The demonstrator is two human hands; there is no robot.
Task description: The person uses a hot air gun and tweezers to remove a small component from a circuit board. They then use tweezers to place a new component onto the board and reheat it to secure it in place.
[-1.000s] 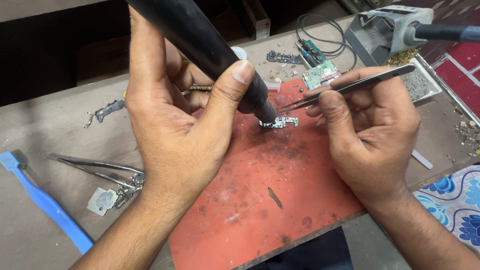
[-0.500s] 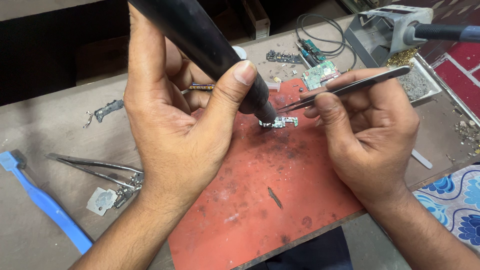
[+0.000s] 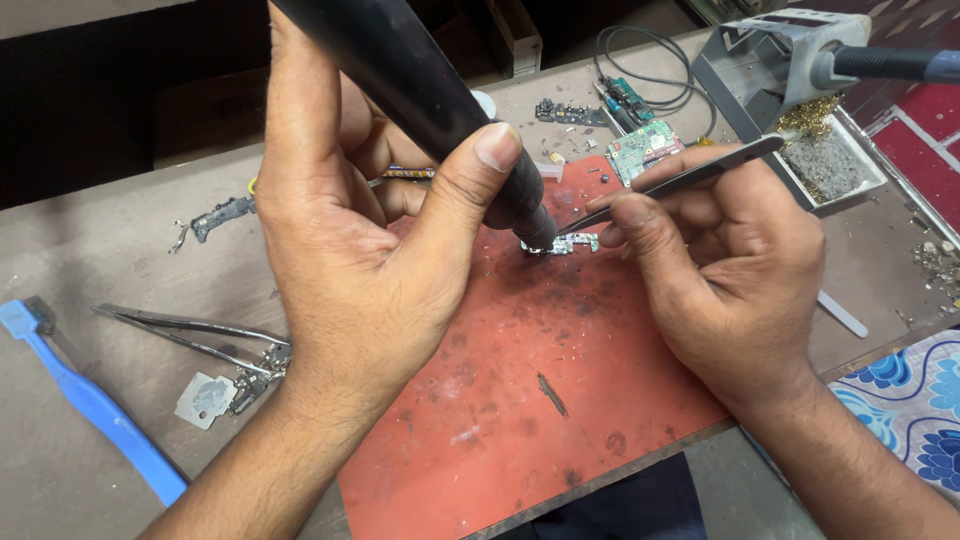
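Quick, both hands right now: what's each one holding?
Left hand: closed around the black handpiece, nozzle at the small circuit board.
Right hand: closed, pinching the metal tweezers.

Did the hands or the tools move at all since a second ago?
Hardly at all. The left hand still grips the black tool, its tip down on the small circuit board. The right hand still holds the tweezers to that board. Nothing was picked up or let go, and the red mat stayed put.

tweezers [image 3: 680, 182] tilted slightly lower, hands otherwise unchanged
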